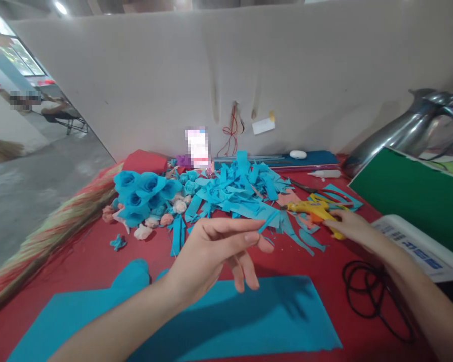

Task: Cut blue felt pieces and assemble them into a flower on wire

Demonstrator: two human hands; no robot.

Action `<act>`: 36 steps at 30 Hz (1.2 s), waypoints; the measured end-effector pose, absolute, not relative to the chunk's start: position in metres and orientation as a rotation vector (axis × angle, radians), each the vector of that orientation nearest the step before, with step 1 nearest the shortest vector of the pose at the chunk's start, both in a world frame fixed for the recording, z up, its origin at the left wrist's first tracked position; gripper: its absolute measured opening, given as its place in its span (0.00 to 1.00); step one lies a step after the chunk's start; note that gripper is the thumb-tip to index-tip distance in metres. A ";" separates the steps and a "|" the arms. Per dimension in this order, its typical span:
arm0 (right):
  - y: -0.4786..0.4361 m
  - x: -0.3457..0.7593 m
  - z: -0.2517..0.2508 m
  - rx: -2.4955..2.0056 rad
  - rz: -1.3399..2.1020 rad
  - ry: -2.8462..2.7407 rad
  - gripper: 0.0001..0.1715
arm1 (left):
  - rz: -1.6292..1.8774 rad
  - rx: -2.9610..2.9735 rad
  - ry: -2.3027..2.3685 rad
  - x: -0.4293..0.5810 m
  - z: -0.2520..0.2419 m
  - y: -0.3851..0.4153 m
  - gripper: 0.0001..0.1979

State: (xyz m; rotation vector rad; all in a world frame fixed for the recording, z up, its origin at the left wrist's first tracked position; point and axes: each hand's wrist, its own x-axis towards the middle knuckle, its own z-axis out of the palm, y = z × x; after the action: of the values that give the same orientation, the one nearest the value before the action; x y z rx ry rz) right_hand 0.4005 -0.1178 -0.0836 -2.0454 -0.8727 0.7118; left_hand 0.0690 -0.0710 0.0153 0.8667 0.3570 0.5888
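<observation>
My left hand (219, 251) pinches a thin blue paper piece (266, 224) between thumb and index finger, the other fingers hanging loose, above a large blue paper sheet (249, 322). At the right, my right hand (347, 227) has its fingers wrapped round the handle of a yellow glue gun (313, 207), whose tip points left. Beyond my left hand lies a heap of blue paper strips (234, 188). Blue paper flowers (139, 193) stand left of that heap, with small pink and white paper roses (179, 206) beside them.
Scissors (320, 190) and a white glue bottle (324, 174) lie behind the glue gun. A black cable (370, 291) coils at the right, near a green board (419, 196) and a metal jug (407, 123). Straw bundles (56, 226) line the left edge.
</observation>
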 end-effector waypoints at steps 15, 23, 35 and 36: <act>-0.126 0.389 -0.072 -1.855 0.954 -0.599 0.03 | 0.603 0.877 0.356 0.070 0.016 -0.069 0.08; -0.130 0.370 -0.048 -1.747 1.087 -0.423 0.06 | 0.605 0.867 0.341 0.070 0.014 -0.068 0.07; -0.134 0.350 -0.020 -1.573 0.781 -0.569 0.04 | 0.595 0.821 0.305 0.066 0.020 -0.069 0.07; -0.135 0.344 -0.014 -1.565 0.750 -0.621 0.08 | 0.595 0.803 0.292 0.065 0.021 -0.069 0.07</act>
State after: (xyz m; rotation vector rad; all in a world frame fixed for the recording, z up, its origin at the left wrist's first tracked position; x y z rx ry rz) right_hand 0.3438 -0.1352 -0.0141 -1.5646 -0.6208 0.7497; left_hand 0.0647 -0.0691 0.0206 0.8034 0.2918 0.5948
